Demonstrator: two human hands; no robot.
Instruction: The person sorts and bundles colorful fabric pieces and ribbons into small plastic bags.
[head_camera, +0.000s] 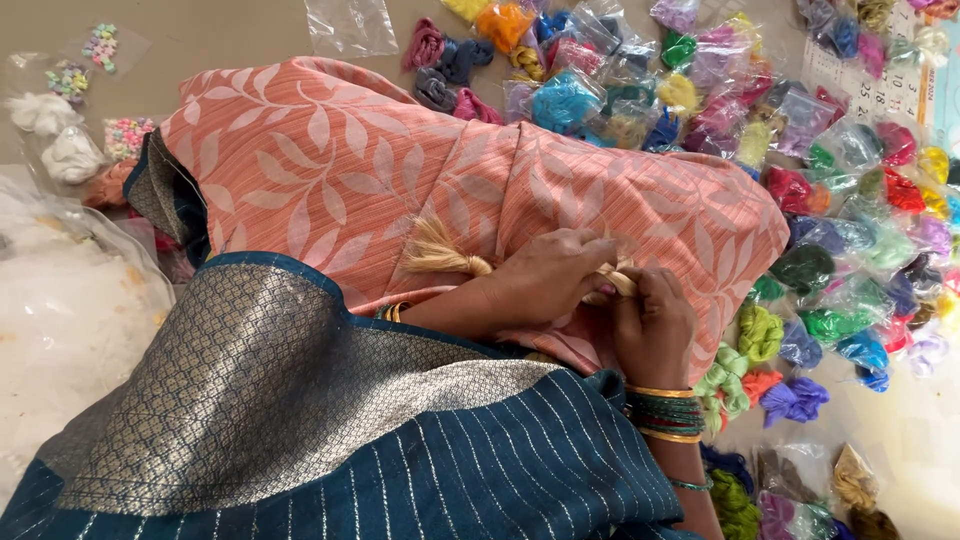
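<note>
Home craft floor: bagged colourful thread bundles (800, 150), bead packets (85, 60).

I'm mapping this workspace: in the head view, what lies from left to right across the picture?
White fluffy cotton tufts → finished golden thread tassel on the peach leaf-patterned cloth → left hand → right hand → small clear bags of coloured thread.
</note>
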